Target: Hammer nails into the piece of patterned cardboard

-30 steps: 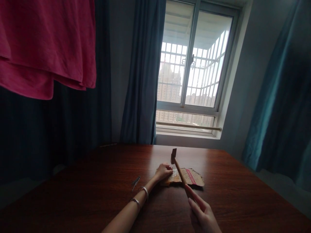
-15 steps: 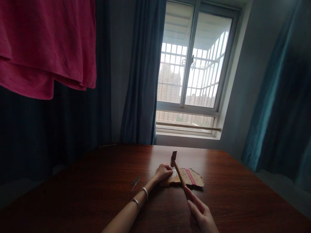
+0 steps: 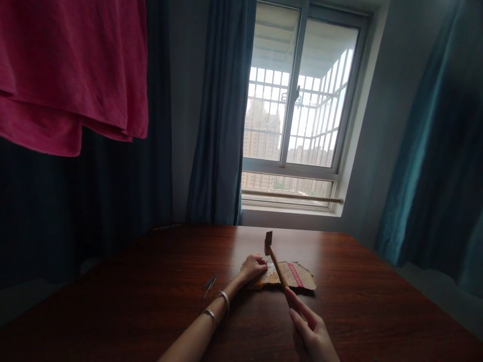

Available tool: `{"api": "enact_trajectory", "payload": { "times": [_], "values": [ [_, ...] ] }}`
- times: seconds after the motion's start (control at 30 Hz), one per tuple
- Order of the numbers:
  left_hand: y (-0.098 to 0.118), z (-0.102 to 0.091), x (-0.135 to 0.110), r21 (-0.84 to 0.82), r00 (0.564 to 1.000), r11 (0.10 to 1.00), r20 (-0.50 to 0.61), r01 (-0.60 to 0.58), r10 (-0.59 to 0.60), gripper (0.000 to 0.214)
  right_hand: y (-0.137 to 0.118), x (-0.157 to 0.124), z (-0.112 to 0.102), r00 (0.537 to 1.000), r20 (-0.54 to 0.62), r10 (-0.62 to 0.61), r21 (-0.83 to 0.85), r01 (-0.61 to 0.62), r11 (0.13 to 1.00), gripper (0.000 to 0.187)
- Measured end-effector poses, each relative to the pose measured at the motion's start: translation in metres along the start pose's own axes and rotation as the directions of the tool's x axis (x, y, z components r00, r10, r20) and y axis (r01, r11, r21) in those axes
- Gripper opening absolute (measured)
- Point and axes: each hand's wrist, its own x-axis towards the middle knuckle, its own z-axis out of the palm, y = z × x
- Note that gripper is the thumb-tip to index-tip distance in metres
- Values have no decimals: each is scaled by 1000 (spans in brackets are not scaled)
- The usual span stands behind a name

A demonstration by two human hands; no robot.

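My right hand (image 3: 311,329) is wrapped round the wooden handle of a hammer (image 3: 278,269), which tilts up and away from me. The hammer's head is just above the fingers of my left hand (image 3: 255,266). Those fingers are pinched together, holding what looks like a thin upright nail (image 3: 267,262), mostly hidden by the fingertips. Under the left hand lies a ragged piece of cardboard (image 3: 306,279), dotted with many small holes and crossed by a pink stripe. Its left part is covered by my hand.
Several loose nails (image 3: 210,284) lie on the brown wooden table (image 3: 158,296), left of my left forearm. A pink cloth (image 3: 75,75) hangs at the upper left. Blue curtains (image 3: 222,110) and a barred window (image 3: 294,100) stand beyond the table.
The hammer's head has risen slightly, leaving a wider gap above the left fingers. My left hand and the cardboard have stayed in place.
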Motion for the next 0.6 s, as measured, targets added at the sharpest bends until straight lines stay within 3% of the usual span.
{"api": "enact_trajectory", "payload": {
  "times": [0.33, 0.6],
  "values": [
    [-7, 3, 2, -3, 999, 999, -17, -37, 37, 16, -1, 1, 0, 1000, -25, -18, -22, 17, 1000, 75],
    [-1, 0, 0, -13, 1000, 1000, 5, -23, 23, 17, 1, 0, -4, 999, -34, 14, -46, -16, 999, 76]
  ]
}}
